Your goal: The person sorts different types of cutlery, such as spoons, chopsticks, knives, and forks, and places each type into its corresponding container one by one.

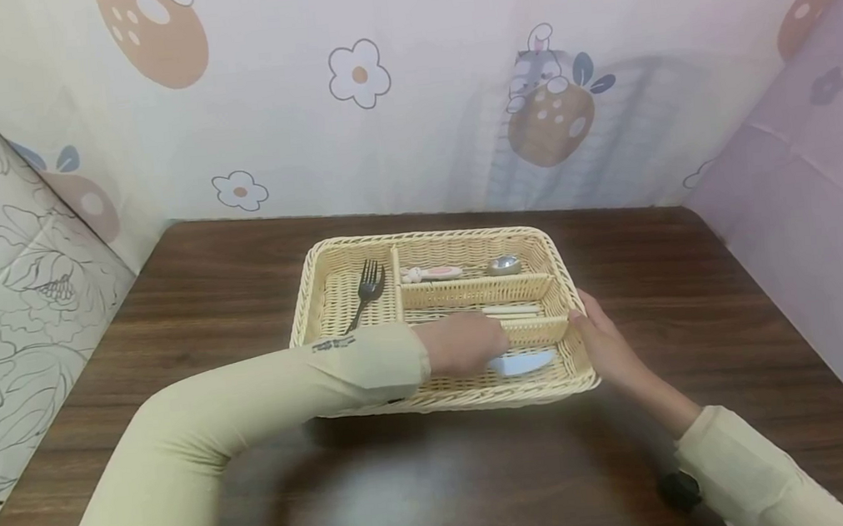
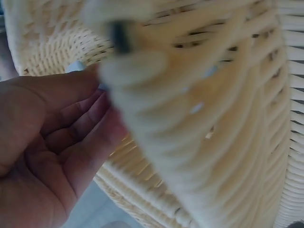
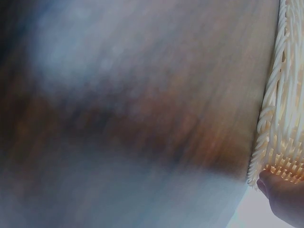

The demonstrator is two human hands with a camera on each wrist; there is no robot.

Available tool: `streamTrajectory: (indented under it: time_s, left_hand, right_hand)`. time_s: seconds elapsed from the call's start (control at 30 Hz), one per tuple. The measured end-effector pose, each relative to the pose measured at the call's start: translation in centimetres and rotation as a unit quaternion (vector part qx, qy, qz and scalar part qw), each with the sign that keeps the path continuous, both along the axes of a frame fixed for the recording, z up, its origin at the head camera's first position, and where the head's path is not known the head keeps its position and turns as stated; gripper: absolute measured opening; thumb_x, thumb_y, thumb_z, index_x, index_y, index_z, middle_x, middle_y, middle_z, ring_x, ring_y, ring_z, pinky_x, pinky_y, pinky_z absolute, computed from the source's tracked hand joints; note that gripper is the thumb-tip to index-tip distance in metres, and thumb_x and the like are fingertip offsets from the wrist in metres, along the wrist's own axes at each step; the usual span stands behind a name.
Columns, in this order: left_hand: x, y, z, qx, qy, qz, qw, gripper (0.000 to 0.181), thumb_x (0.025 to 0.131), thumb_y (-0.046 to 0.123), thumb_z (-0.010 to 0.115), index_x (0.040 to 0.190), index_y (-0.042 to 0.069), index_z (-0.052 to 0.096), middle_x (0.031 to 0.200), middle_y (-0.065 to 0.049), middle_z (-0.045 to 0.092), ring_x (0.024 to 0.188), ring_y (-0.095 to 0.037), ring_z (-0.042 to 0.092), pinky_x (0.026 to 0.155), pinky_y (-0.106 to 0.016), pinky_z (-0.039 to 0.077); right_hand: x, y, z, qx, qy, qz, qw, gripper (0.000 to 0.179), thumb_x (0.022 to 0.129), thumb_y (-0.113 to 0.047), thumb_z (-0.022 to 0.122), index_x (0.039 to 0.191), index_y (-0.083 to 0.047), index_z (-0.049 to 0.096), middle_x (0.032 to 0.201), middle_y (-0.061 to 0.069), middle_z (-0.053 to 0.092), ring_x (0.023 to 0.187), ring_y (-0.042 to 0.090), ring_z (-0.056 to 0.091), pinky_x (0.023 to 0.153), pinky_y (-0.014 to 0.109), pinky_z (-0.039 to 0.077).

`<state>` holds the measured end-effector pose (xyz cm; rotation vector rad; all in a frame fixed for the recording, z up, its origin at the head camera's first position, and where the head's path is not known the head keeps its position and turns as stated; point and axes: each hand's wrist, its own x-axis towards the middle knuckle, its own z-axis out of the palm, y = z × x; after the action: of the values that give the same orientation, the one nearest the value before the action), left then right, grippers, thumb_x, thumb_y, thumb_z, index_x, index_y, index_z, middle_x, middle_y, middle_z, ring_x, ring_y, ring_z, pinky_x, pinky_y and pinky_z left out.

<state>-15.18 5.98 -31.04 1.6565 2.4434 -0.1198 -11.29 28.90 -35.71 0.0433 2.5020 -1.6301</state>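
A cream woven cutlery basket point(image 1: 479, 401) with several compartments sits on the table. My left hand point(image 1: 466, 343) reaches across into its front compartment, thumb and fingers pinching a knife point(image 1: 528, 362) whose broad pale blade points right. In the left wrist view the woven divider partly covers the fingertips of that hand point(image 2: 61, 137), and the knife's handle is hidden. My right hand point(image 1: 609, 347) grips the basket's right side, thumb on the rim. The right wrist view shows the thumb point(image 3: 266, 183) at the woven edge.
A dark fork point(image 1: 371, 284) lies in the left compartment. The back one has a pink-and-white handle point(image 1: 433, 274) and a spoon bowl point(image 1: 504, 265); white sticks point(image 1: 510, 310) lie in the middle one. Behind the brown table point(image 1: 655, 268) hangs a patterned curtain point(image 1: 426, 145).
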Motion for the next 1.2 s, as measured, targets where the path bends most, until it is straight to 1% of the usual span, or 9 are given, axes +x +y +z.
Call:
streamTrajectory:
  time_s: [0.27,0.53,0.63,0.7,0.77,0.87,1.03,1.13,1.2]
  left_hand:
    - [0.1,0.2,-0.7,-0.033,0.01,-0.003,0.9994,0.012,0.095,0.01,0.055,0.097,0.01,0.067,0.094,-0.001,0.065,0.08,-0.013,0.06,0.072,-0.021,0.048]
    - [0.2,0.5,-1.3,-0.061,0.053,-0.02,0.9965,0.012,0.092,0.01,0.059,0.101,0.011,0.067,0.097,0.0,0.066,0.086,-0.013,0.062,0.074,-0.021,0.05]
    - [0.2,0.5,-1.2,-0.061,0.052,-0.021,0.9965,0.012,0.092,0.01,0.059,0.101,0.011,0.067,0.098,-0.001,0.065,0.087,-0.013,0.062,0.075,-0.021,0.049]
    - [0.1,0.4,-1.0,-0.05,0.034,-0.014,0.9981,0.009,0.092,0.011,0.06,0.099,0.011,0.066,0.096,-0.001,0.065,0.085,-0.013,0.061,0.074,-0.021,0.049]
    - [0.0,0.1,-0.4,-0.022,0.0,-0.001,0.9997,0.007,0.091,0.014,0.062,0.094,0.01,0.066,0.092,-0.001,0.064,0.08,-0.012,0.059,0.071,-0.021,0.048]
    - [-0.2,-0.8,1.7,0.022,-0.047,0.032,0.9981,0.009,0.091,0.017,0.063,0.088,0.008,0.064,0.084,-0.001,0.062,0.073,-0.012,0.055,0.067,-0.02,0.047]
    - [-0.7,-4.3,5.5,0.079,-0.031,0.09,0.9924,0.017,0.095,0.023,0.059,0.096,0.006,0.065,0.085,-0.001,0.064,0.075,-0.013,0.059,0.07,-0.022,0.05]
    - [-0.8,-7.5,6.4,0.111,-0.007,0.128,0.9856,0.035,0.096,0.031,0.056,0.117,0.004,0.06,0.108,-0.007,0.066,0.096,-0.02,0.062,0.084,-0.032,0.05]
    - [-0.6,-9.8,6.6,0.122,0.005,0.158,0.9798,0.048,0.096,0.037,0.054,0.131,0.004,0.052,0.124,-0.01,0.06,0.113,-0.025,0.056,0.097,-0.041,0.043]
  right_hand:
    - [0.0,-0.2,0.1,0.0,0.001,0.009,1.0,0.053,0.105,-0.022,0.019,0.151,-0.004,0.001,0.135,0.036,0.034,0.096,0.035,0.06,0.076,0.027,0.051]
    - [0.0,-0.2,0.2,-0.013,0.0,0.01,0.9999,0.053,0.105,-0.022,0.019,0.151,-0.004,0.001,0.132,0.038,0.036,0.09,0.031,0.063,0.072,0.03,0.053]
    - [0.1,-0.2,0.2,-0.021,-0.002,0.011,0.9997,0.053,0.105,-0.022,0.019,0.152,-0.005,0.0,0.131,0.038,0.036,0.088,0.03,0.063,0.072,0.031,0.054]
    - [0.2,-0.2,0.3,-0.025,-0.004,0.012,0.9996,0.053,0.105,-0.022,0.019,0.152,-0.005,0.0,0.131,0.038,0.036,0.089,0.03,0.063,0.072,0.032,0.054]
    - [0.2,-0.2,0.3,-0.021,-0.005,0.011,0.9997,0.053,0.105,-0.022,0.019,0.152,-0.005,0.0,0.132,0.037,0.035,0.09,0.03,0.063,0.072,0.031,0.053]
    - [0.3,-0.2,0.4,-0.02,-0.008,0.011,0.9997,0.053,0.105,-0.022,0.018,0.151,-0.005,-0.001,0.133,0.037,0.035,0.091,0.029,0.063,0.073,0.03,0.053]
    - [0.1,0.0,0.5,-0.032,-0.017,0.011,0.9993,0.054,0.105,-0.021,0.018,0.151,-0.005,-0.003,0.133,0.039,0.034,0.088,0.028,0.064,0.072,0.032,0.054]
    - [-0.1,0.3,0.6,-0.036,-0.025,0.023,0.9988,0.054,0.105,-0.021,0.019,0.151,-0.004,-0.005,0.13,0.041,0.034,0.088,0.032,0.065,0.072,0.038,0.055]
    - [-0.3,0.5,0.7,-0.014,-0.015,0.047,0.9987,0.054,0.105,-0.023,0.016,0.15,-0.004,-0.006,0.132,0.041,0.032,0.092,0.038,0.063,0.078,0.045,0.053]
